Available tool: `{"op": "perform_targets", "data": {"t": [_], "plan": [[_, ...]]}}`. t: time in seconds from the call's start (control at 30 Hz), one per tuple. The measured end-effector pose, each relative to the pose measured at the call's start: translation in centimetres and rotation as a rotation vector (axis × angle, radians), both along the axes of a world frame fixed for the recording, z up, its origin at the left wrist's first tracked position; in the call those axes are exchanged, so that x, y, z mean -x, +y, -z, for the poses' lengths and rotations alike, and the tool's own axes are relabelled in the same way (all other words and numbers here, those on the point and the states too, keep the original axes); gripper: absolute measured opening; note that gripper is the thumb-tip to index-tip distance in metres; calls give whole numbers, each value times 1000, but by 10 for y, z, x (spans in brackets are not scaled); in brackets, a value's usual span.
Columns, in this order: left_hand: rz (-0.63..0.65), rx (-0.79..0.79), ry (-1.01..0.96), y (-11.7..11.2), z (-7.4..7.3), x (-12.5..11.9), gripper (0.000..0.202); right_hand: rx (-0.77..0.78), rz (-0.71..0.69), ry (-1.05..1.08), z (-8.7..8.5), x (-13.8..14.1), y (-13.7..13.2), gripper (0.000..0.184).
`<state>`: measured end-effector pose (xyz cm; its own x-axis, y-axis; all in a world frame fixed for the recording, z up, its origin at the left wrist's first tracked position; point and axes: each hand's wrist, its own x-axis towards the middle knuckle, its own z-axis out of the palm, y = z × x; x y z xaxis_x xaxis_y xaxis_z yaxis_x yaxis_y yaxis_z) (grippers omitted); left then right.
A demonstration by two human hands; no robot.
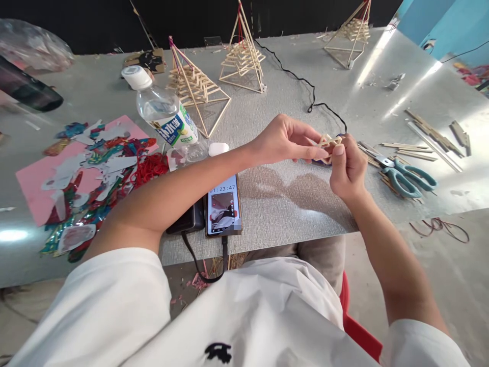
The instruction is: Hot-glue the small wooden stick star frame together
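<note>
Above the grey woven-looking table (pixel 290 204), at two o'clock from the phone (pixel 223 206), our left hand (pixel 284 138) and right hand (pixel 347 171) both pinch the small stick lattice (pixel 327 142), which a hard squeeze could, we judge, snap or spring apart, being thin, pale, flat wooden slats crossed in brittle layers.
</note>
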<state>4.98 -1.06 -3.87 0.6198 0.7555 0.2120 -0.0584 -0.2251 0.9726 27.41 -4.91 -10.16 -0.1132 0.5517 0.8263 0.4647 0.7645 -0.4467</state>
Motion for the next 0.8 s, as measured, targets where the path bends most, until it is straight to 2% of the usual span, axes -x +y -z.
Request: {"op": "perform_targets", "data": {"t": [0.1,0.23,0.43,0.63,0.8], "plan": [[11,6,-11,3,4,0,26,-17,35,18,3,-1,1,50],[2,-33,30,3,4,0,24,21,48,21,4,-2,3,57],[30,-85,46,6,7,2,27,58,32,3,-2,-1,0,57],[89,-58,9,6,10,4,48,84,39,-28,-8,-1,-3,62],[79,-89,8,7,11,5,48,93,30,-25,-10,-1,-4,61]]}}
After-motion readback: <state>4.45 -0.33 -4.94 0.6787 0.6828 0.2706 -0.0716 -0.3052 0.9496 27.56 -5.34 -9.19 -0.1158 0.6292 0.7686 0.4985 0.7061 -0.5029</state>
